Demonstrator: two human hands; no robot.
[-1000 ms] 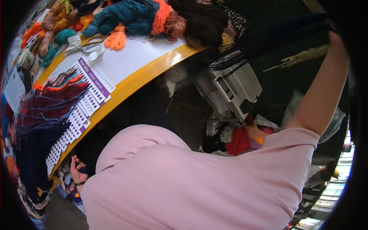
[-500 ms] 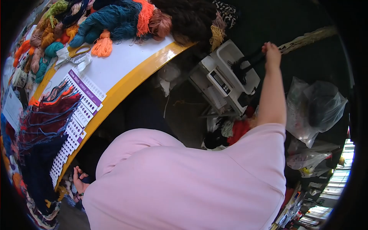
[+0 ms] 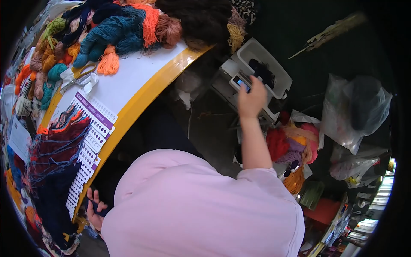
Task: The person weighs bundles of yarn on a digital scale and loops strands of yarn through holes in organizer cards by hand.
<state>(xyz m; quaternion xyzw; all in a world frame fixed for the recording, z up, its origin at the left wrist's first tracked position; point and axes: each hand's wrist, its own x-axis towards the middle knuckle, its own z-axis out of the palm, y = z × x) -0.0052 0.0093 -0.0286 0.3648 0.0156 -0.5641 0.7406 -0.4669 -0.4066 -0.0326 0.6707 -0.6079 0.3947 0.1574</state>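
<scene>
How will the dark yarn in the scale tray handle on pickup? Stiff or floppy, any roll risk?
Probably floppy: the dark yarn lies slumped and bunched in the scale tray, holding no firm shape. Likely light for its bulk, as it looks like loose strands. Rolling seems unlikely given the irregular heap; trailing ends look likelier.

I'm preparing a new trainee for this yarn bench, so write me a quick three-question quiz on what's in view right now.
1. Multiple choice: what lies in the white tray of the digital scale?
a) bright orange yarn
b) dark yarn
c) a plastic bag

2. True or false: the scissors lie on the white tabletop.

3. Fill in the blank: the person's ______ hand is at the control panel.

Key: 1 b; 2 true; 3 right.
</scene>
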